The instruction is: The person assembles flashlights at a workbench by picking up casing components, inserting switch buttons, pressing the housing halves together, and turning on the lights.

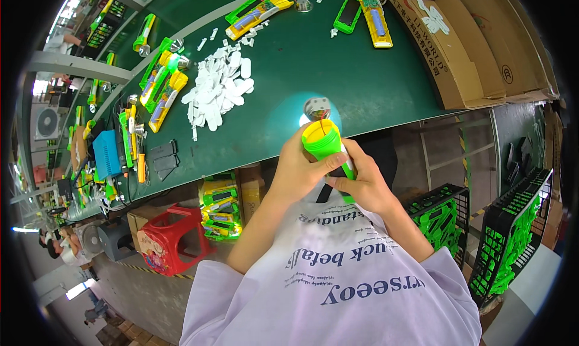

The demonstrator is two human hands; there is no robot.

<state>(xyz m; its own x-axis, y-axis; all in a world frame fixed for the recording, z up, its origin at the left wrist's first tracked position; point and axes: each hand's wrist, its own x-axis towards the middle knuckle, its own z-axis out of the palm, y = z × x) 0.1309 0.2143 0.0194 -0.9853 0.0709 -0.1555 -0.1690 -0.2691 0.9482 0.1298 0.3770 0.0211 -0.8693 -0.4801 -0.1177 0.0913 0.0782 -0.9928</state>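
Close to the bench's front edge, both my hands are closed round a green flashlight body point(325, 146) with a yellow inner rim at its open wide end. My left hand point(300, 168) wraps the wide end from the left, thumb across the front. On the other side, my right hand point(366, 180) grips the handle part, where a white piece shows between the fingers. Thin red wires run from the open end to a silver lamp head point(317, 108) on the bench, with a bright glow round it.
A heap of white plastic pieces point(218, 87) lies on the green bench point(289, 62). Opened yellow-green flashlights point(374, 20) lie farther back and left. A cardboard box point(449, 75) stands at right. Below are black crates point(512, 231) of green parts and a red stool point(172, 240).
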